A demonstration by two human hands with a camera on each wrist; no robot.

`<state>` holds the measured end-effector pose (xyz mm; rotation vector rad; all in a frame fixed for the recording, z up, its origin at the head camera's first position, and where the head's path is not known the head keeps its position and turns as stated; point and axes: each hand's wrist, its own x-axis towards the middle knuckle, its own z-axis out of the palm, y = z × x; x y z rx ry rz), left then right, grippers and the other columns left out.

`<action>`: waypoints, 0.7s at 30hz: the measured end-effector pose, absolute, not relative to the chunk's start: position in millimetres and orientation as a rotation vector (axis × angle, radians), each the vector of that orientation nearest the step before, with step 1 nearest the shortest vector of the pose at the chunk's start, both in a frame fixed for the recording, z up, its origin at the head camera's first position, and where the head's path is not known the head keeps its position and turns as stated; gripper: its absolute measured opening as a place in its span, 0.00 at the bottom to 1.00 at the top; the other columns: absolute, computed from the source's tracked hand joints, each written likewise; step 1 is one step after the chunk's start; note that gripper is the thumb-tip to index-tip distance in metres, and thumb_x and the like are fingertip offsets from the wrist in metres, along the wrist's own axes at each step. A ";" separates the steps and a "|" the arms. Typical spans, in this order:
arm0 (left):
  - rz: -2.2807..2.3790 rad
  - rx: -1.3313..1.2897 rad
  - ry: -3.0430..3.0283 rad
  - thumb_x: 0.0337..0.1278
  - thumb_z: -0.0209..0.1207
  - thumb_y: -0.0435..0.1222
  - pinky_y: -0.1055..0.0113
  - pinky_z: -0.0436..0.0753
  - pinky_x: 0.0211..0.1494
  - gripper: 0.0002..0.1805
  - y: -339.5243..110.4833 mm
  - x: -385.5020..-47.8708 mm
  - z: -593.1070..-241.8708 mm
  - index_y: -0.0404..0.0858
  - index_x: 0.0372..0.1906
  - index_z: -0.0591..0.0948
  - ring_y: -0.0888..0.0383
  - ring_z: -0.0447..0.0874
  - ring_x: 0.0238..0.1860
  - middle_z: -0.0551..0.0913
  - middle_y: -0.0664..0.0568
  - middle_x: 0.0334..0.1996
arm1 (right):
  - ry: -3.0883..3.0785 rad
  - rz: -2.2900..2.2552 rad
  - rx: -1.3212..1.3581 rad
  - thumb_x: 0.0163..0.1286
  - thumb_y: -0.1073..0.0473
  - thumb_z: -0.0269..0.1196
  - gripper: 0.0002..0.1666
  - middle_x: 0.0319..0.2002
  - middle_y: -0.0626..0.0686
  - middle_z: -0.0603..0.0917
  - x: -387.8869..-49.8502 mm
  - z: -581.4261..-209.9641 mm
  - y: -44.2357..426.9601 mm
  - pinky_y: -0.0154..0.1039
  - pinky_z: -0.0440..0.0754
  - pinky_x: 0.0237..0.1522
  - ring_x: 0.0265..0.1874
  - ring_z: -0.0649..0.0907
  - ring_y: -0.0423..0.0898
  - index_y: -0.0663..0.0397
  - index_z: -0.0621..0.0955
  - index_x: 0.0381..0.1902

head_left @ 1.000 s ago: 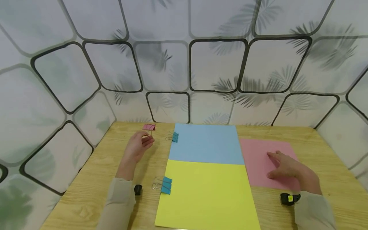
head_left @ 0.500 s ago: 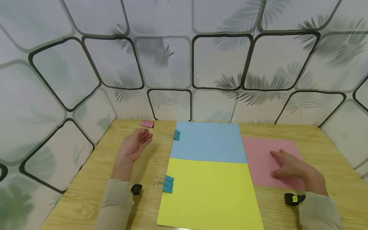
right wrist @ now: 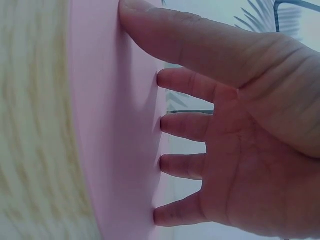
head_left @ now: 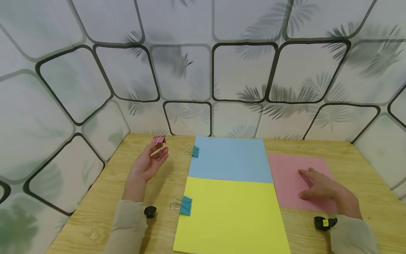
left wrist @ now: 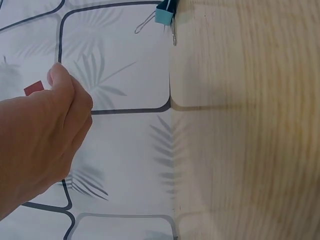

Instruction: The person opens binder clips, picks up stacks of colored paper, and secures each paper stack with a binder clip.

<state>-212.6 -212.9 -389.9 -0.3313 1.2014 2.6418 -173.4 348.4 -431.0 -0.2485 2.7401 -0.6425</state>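
Note:
Between thumb and fingers, my left hand (head_left: pixel 146 165) pinches a pink binder clip (head_left: pixel 159 139), held by its wire handles above the table's back left. Only a small reddish corner of that clip (left wrist: pixel 34 88) shows past the thumb in the left wrist view. My right hand (head_left: pixel 326 189) has its fingers spread, and its fingertips (right wrist: pixel 165 123) touch a square pink sheet of paper (head_left: pixel 285 176) on the right. One teal binder clip (head_left: pixel 185 206) lies at the left edge of a yellow sheet (head_left: pixel 234 218). Another teal clip (head_left: pixel 195 151) lies at the left edge of a blue sheet (head_left: pixel 229 157).
The blue and yellow sheets lie end to end in the middle of the wooden table (head_left: pixel 95 215). Patterned walls (head_left: pixel 241 74) stand along the table's back and sides. Black wrist devices (head_left: pixel 323 223) sit at both cuffs.
My left hand has shifted slightly left with the pink clip and turned its palm more upward; the clip has tilted. My right hand stays on the pink sheet.

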 end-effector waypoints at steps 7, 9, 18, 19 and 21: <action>2.644 -0.359 1.181 0.77 0.46 0.44 0.69 0.78 0.60 0.15 -215.5 -210.5 -391.0 0.42 0.58 0.65 0.56 0.80 0.50 0.73 0.45 0.49 | 2.743 -0.634 -0.245 0.54 0.49 0.75 0.59 0.67 0.87 0.47 -173.3 -430.5 346.5 0.77 0.57 0.60 0.65 0.52 0.84 0.75 0.59 0.71; 2.639 -0.365 1.201 0.76 0.47 0.46 0.70 0.78 0.60 0.16 -215.7 -210.2 -391.1 0.42 0.58 0.66 0.57 0.79 0.51 0.73 0.45 0.49 | 2.738 -0.635 -0.240 0.54 0.48 0.76 0.59 0.67 0.87 0.47 -172.7 -431.2 346.2 0.77 0.56 0.60 0.65 0.51 0.84 0.76 0.59 0.71; 2.605 -0.286 1.337 0.72 0.52 0.45 0.71 0.80 0.55 0.14 -216.9 -207.4 -389.1 0.40 0.51 0.75 0.60 0.79 0.46 0.78 0.50 0.43 | 2.786 -0.604 -0.297 0.54 0.51 0.75 0.56 0.66 0.88 0.50 -172.3 -432.4 346.8 0.76 0.59 0.59 0.63 0.55 0.84 0.77 0.61 0.69; 2.605 -0.281 1.346 0.72 0.53 0.44 0.71 0.81 0.54 0.12 -216.6 -206.9 -388.5 0.40 0.49 0.77 0.61 0.79 0.45 0.79 0.51 0.42 | 2.795 -0.600 -0.307 0.54 0.51 0.76 0.56 0.65 0.88 0.51 -172.4 -432.2 346.9 0.76 0.60 0.59 0.63 0.55 0.84 0.78 0.62 0.69; 2.602 -0.283 1.357 0.73 0.53 0.41 0.72 0.81 0.52 0.10 -216.1 -206.4 -387.4 0.40 0.45 0.79 0.62 0.79 0.43 0.80 0.53 0.39 | 2.800 -0.596 -0.312 0.54 0.51 0.76 0.55 0.65 0.88 0.51 -172.6 -431.9 346.8 0.76 0.61 0.58 0.63 0.56 0.84 0.78 0.62 0.68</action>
